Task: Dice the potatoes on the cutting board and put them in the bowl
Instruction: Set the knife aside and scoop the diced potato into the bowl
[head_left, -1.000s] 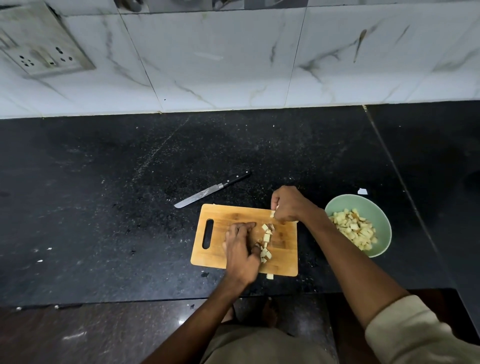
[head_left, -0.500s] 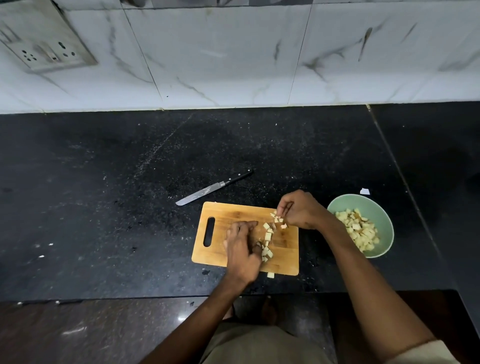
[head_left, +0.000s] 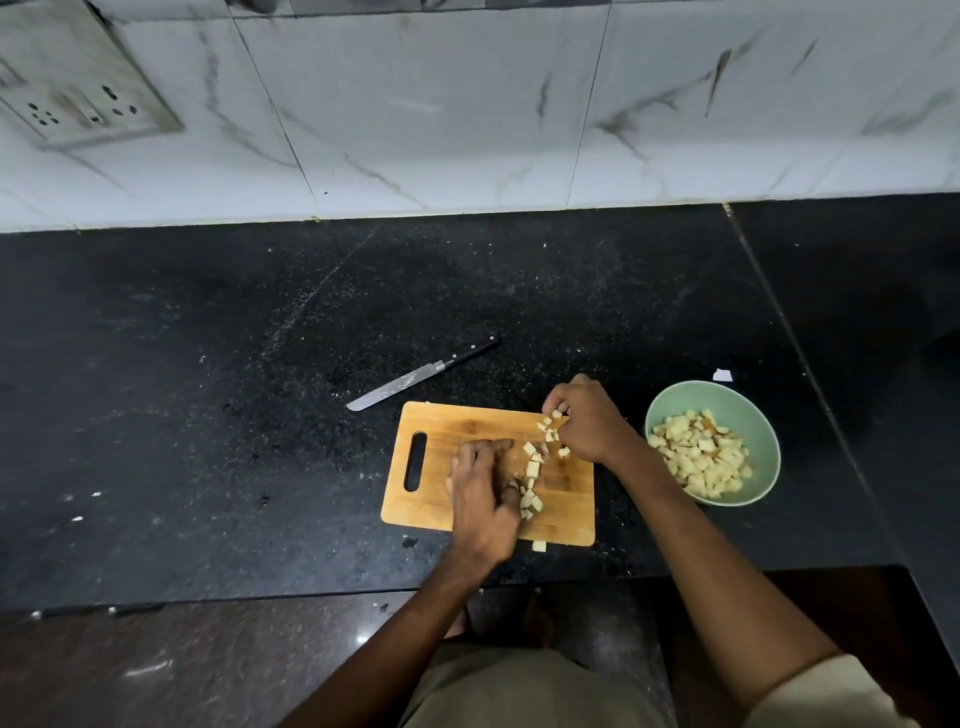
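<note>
Black speckled worktop (head_left: 208, 415) holds my flat wooden cutting board (head_left: 467, 431). Beside it sits the round green bowl (head_left: 758, 415), close so cubes travel a short way. My left hand (head_left: 480, 496) curls to rake the little square potato cubes (head_left: 532, 470) together. My right hand (head_left: 587, 421) pinches some. One cube (head_left: 539, 546) fell off. I think the knife (head_left: 421, 374) rests because cutting is done.

The black speckled stone table (head_left: 208, 415) looks polished yet dusty. On it lies a rectangular light wooden cutting board (head_left: 467, 426), matt with visible grain. Far of it, a knife with a dull smeared metal blade and black handle (head_left: 421, 373). The pale green round bowl (head_left: 748, 415) at right seems smooth. The white marble-veined wall tiles (head_left: 441, 104) are glossy.
</note>
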